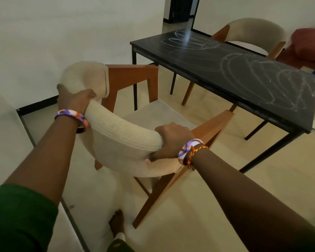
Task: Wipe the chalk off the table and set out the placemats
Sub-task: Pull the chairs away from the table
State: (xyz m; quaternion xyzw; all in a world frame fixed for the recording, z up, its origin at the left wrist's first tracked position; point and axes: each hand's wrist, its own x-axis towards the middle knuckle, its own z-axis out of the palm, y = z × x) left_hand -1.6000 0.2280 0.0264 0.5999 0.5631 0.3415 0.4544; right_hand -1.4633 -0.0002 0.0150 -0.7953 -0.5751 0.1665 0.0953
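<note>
A black table [204,57] stands at the upper right, its top covered in white chalk scribbles [253,73]. In front of me is a wooden chair with a curved beige padded backrest [120,135]. My left hand [75,100] grips the left part of the backrest. My right hand [171,140] grips its right end, thumb underneath. The chair stands apart from the table, near the left wall. No placemats or cloth are visible.
A second beige chair [253,33] sits behind the table. A red cushioned seat [307,46] is at the far right. White walls [62,33] close in on the left. My bare foot [116,224] stands on the pale floor below the chair.
</note>
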